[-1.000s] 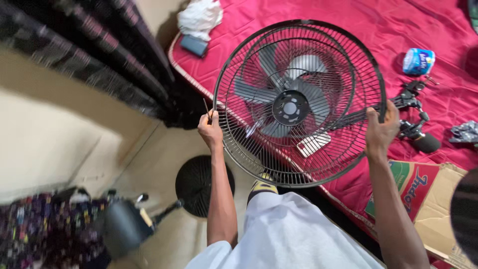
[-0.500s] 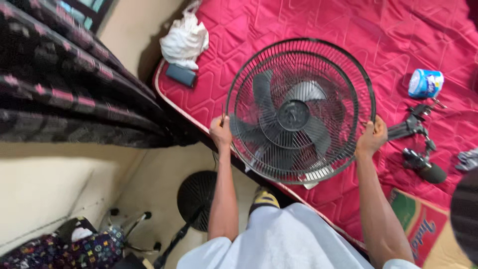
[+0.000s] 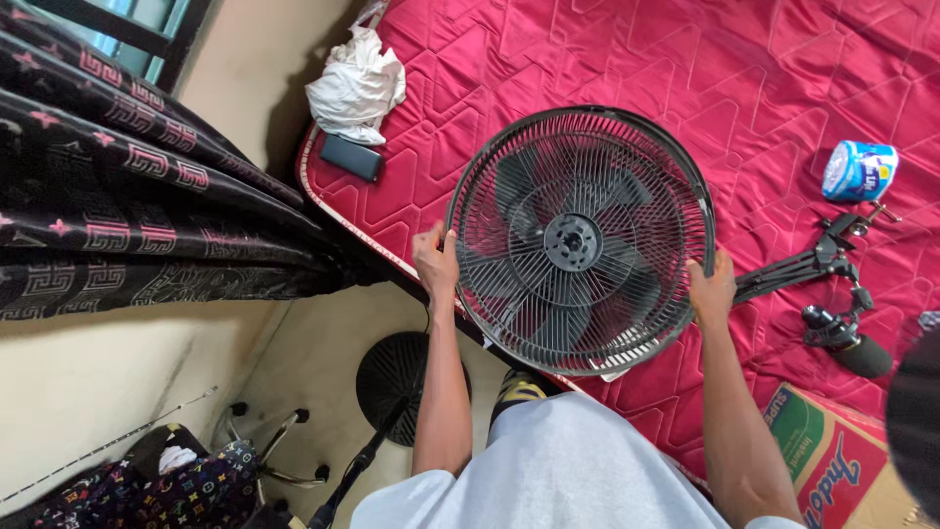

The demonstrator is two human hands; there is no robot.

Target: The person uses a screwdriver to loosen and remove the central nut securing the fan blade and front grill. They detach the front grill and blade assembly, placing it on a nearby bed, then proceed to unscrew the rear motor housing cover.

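Both hands are clamped on the rim of the round black fan head point(image 3: 580, 242): left hand point(image 3: 436, 260) on its left edge, right hand point(image 3: 712, 289) at lower right. Its grille faces up over the red mattress point(image 3: 783, 78).

fan cage point(image 3: 580, 240): a second ago it was held up and tipped, the far rim raised; now it sits lower and flatter over the red mattress point(image 3: 783, 78), both grilles lined up, blades squarely behind the hub.
left hand point(image 3: 436, 263): slid from the rim's outer edge to grip over the left rim, thumb on the wires.
right hand point(image 3: 712, 289): dropped from the upper right rim to the lower right edge.
thin stick: one showed by the left fingers earlier; i can't make it out now, maybe hidden.
white tag: the pale plate under the cage now barely peeks out at the bottom edge.
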